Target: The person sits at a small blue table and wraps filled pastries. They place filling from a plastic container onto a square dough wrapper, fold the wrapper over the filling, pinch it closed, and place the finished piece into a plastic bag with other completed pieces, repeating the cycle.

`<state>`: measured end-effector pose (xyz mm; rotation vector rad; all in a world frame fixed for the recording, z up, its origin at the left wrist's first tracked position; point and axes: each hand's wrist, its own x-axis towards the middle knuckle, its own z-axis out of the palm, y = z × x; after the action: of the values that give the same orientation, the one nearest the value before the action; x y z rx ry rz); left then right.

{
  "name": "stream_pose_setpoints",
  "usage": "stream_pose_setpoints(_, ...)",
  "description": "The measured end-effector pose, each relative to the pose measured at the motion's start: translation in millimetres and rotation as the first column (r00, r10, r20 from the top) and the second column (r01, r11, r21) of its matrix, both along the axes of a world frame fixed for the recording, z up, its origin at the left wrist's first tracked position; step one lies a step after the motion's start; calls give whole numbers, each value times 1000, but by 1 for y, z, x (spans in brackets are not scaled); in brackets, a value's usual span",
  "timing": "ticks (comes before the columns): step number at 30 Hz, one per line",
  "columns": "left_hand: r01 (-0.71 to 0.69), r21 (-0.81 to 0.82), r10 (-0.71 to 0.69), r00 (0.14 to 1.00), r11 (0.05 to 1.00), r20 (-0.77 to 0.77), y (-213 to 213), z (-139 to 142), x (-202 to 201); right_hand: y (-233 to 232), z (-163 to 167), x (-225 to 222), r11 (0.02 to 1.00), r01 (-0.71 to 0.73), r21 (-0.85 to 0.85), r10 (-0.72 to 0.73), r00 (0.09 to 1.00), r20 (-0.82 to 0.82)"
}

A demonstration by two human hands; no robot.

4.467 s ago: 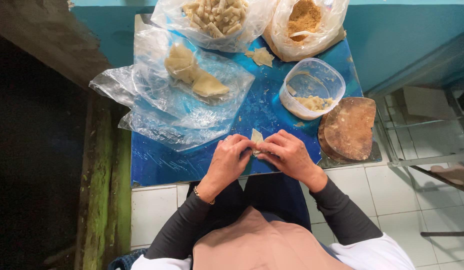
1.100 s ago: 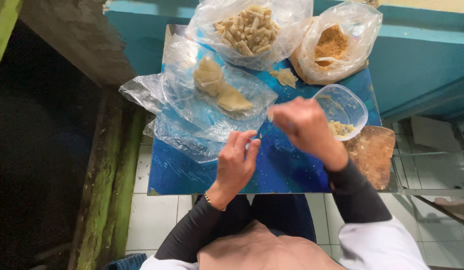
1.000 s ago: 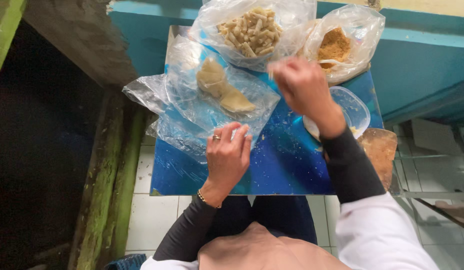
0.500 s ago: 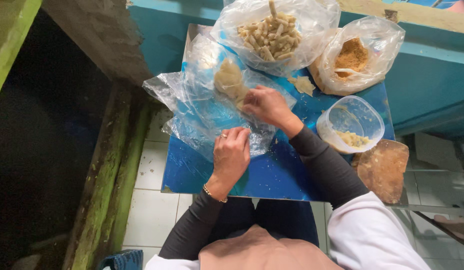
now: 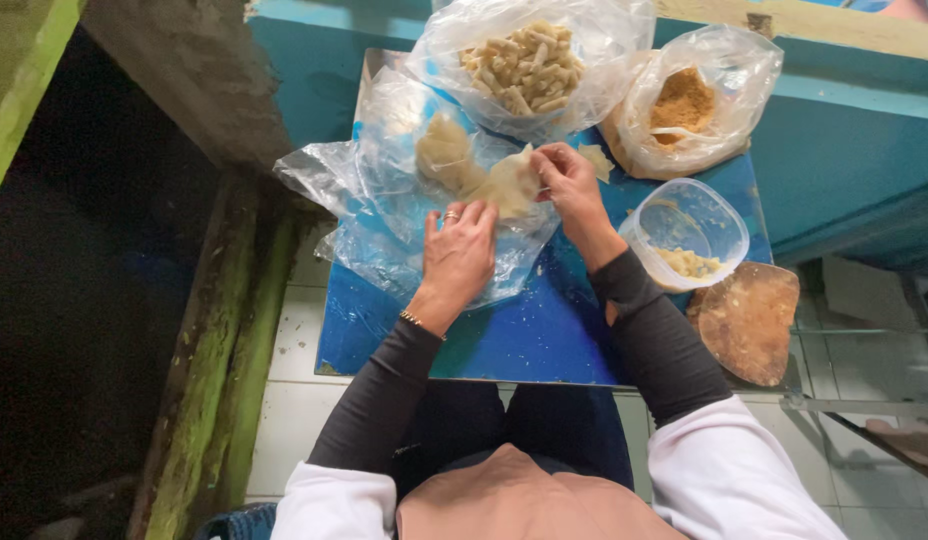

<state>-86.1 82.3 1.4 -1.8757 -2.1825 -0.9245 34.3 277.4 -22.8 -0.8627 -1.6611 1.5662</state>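
dough wrappers (image 5: 484, 175) are partly veiled by the crinkled clear plastic sheet (image 5: 384, 200) they lie on, so their count cannot be made out; the stack sits at the far middle of the blue surface (image 5: 524, 340). the top wrapper is pale cream, thin and limp, and its right edge is pinched between the fingertips of the right hand (image 5: 569, 180). the left hand (image 5: 462, 250) is laid flat and open, fingers spread, on the plastic just below the stack; a ring and a thin bracelet are seen on it. the upper edges of the bags are cut off by the frame. a clear bag (image 5: 532, 60) behind the stack is filled with small pale rolled pieces. a second bag (image 5: 699, 100) to its right holds orange-brown crumbs. a round clear tub (image 5: 689, 230) near the right forearm holds a little yellowish filling. a round brown board (image 5: 749, 320) lies beside the tub.
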Motion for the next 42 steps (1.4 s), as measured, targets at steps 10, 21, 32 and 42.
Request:
stream_pose_setpoints(10, 77, 235, -108, 987, 969, 122, -35, 17, 6, -146, 56, 114, 661, -41, 749, -280, 913, 297)
stream_pose_setpoints(21, 430, 149, -445, 891, 891, 91, -90, 8, 70, -192, 62, 151, 786, -6, 619, -203, 942, 266)
stream_pose_setpoints(32, 426, 131, -435, 899, 895, 51, -93, 11, 71, -76, 68, 208, 431, -467, 772, -544, 548, 635)
stream_pose_setpoints(42, 426, 136, -437, 898, 895, 62, -93, 11, 70, -92, 90, 203, 354, -464, 812, -596, 557, 578)
